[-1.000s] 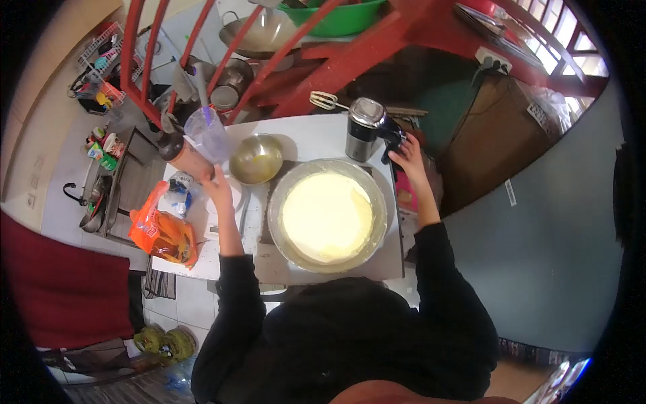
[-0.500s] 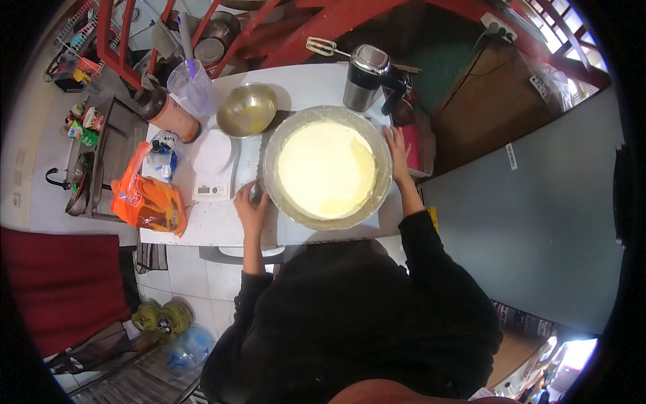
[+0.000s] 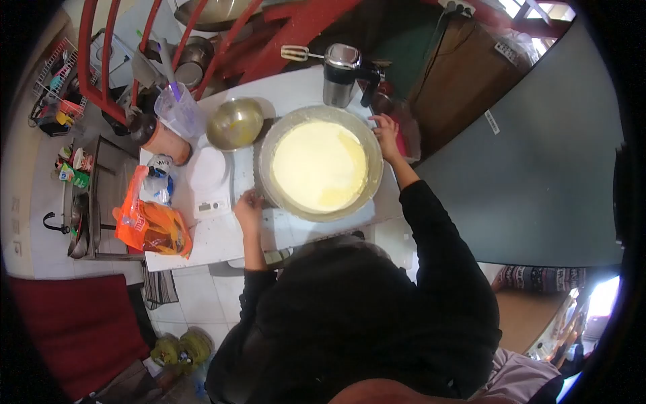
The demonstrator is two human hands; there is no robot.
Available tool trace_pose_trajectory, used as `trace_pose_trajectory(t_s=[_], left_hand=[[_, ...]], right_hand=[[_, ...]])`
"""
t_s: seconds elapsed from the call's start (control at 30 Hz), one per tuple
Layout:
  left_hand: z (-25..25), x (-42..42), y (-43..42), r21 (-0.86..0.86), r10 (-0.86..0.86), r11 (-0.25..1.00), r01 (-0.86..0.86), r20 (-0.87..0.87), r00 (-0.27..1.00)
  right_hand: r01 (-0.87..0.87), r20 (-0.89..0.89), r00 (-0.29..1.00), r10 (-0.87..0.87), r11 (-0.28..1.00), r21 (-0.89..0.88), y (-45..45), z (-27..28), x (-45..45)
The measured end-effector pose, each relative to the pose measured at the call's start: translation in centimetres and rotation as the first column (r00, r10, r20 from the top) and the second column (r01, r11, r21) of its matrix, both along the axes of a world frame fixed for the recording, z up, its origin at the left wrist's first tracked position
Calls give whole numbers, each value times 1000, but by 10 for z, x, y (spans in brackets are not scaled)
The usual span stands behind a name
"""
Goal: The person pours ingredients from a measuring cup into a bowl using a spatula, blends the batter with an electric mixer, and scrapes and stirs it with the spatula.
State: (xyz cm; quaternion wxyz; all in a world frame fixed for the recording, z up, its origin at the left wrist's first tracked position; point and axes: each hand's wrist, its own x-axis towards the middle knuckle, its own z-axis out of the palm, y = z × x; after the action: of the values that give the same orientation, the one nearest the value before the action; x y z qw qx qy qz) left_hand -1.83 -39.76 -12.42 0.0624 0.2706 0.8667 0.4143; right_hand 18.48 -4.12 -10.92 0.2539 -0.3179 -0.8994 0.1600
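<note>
A large round bowl (image 3: 268, 183) of pale yellow batter (image 3: 316, 165) stands on the white table. At its lower left, my left hand (image 3: 249, 210) has its fingers curled together near the bowl's side; whatever they hold is too small to make out. Beside the bowl's right rim is my right hand (image 3: 386, 138), fingers apart and partly bent; I cannot tell whether they touch the rim. A smaller metal bowl (image 3: 235, 126) with yellow residue sits up and to the left. Behind the large bowl stands a hand mixer (image 3: 340, 74), its beaters pointing left.
Along the table's left side are a white kitchen scale (image 3: 210, 182), an orange plastic bag (image 3: 155, 225), a brown-capped bottle (image 3: 161, 140) and a clear jug (image 3: 180, 111) with utensils. Red railings (image 3: 232, 57) rise behind. A large grey panel (image 3: 525, 161) borders the right.
The view has turned and shifted, so the table looks tilted. My hands remain on either side of the large bowl, with my right fingers now more bent.
</note>
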Motion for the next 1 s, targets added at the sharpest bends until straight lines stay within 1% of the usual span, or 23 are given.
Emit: trace_pose_trajectory(t_s=[0.03, 0.07, 0.1, 0.13, 0.17, 0.2, 0.23, 0.27, 0.37, 0.4, 0.43, 0.47, 0.5, 0.53, 0.57, 0.6, 0.7, 0.77, 0.83, 0.87, 0.9, 0.97, 1.0], left_hand=[[-4, -3, -1, 33, -18, 999, 20, -50, 999], [4, -1, -1, 78, -23, 997, 23, -6, 1000], [18, 4, -1, 121, -29, 992, 23, 42, 999], [24, 9, -3, 163, -37, 986, 22, 92, 995], [22, 12, -6, 230, -27, 973, 4, 98, 995], [20, 12, -7, 299, -18, 954, -12, 98, 995], [19, 9, -9, 364, -11, 931, -24, 94, 995], [17, 9, -11, 376, -11, 927, -18, 74, 997], [14, 12, -18, 388, -15, 922, -2, 40, 999], [14, 12, -19, 385, -20, 923, 1, 46, 999], [17, 12, -17, 386, -27, 923, 4, 53, 998], [21, 13, -16, 392, -23, 920, 14, 19, 1000], [23, 13, -15, 390, -29, 921, 15, 31, 999], [23, 13, -14, 387, -31, 922, 12, 44, 999], [24, 12, -16, 379, -31, 925, 8, 55, 998], [24, 11, -19, 370, -34, 929, 16, 41, 999], [22, 10, -17, 385, -5, 923, -7, 31, 1000], [21, 10, -15, 413, 16, 910, -41, 63, 998], [21, 8, -14, 386, 14, 922, -39, 67, 998], [22, 9, -15, 370, 13, 928, -39, 72, 997], [26, 10, -14, 356, 13, 934, -41, 82, 997], [31, 10, -14, 323, 22, 945, -54, 102, 995], [25, 9, -14, 361, 26, 931, -60, 99, 995]], right_hand=[[8, -196, 980, -36, 990, -142, 20, -1, 3], [-19, -374, 923, -90, 960, -280, 51, -12, 5], [-76, -524, 836, -164, 911, -406, 71, -15, 2], [116, -554, 816, -163, 986, -119, 69, 9, -8], [-65, -614, 776, -146, 949, -308, 62, 28, -25], [-256, -674, 724, -146, 850, -460, 58, 44, -45], [-443, -727, 666, -166, 695, -566, 64, 51, -60], [-377, -614, 762, -203, 632, -677, 75, 45, -72], [-320, -612, 748, -258, 667, -672, 84, 35, -83], [-302, -644, 732, -222, 742, -599, 77, 36, -84], [-342, -699, 691, -184, 769, -540, 67, 38, -83], [-294, -661, 708, -247, 749, -594, 62, 44, -79], [-243, -617, 724, -309, 722, -647, 57, 52, -74], [-209, -651, 688, -320, 772, -601, 53, 69, -72], [-214, -630, 711, -310, 759, -615, 61, 74, -66], [-166, -599, 728, -334, 762, -626, 55, 82, -59], [-42, -486, 794, -365, 765, -642, 40, 134, -45], [-164, -480, 813, -330, 661, -732, 39, 170, -32], [-390, -510, 824, -246, 407, -826, 15, 221, -23], [-467, -539, 812, -223, 304, -830, 4, 241, -18], [-511, -557, 815, -161, 255, -821, -2, 256, -12], [-530, -538, 836, -107, 90, -843, -19, 285, -1], [-484, -493, 868, -59, 117, -867, -33, 297, 4]])
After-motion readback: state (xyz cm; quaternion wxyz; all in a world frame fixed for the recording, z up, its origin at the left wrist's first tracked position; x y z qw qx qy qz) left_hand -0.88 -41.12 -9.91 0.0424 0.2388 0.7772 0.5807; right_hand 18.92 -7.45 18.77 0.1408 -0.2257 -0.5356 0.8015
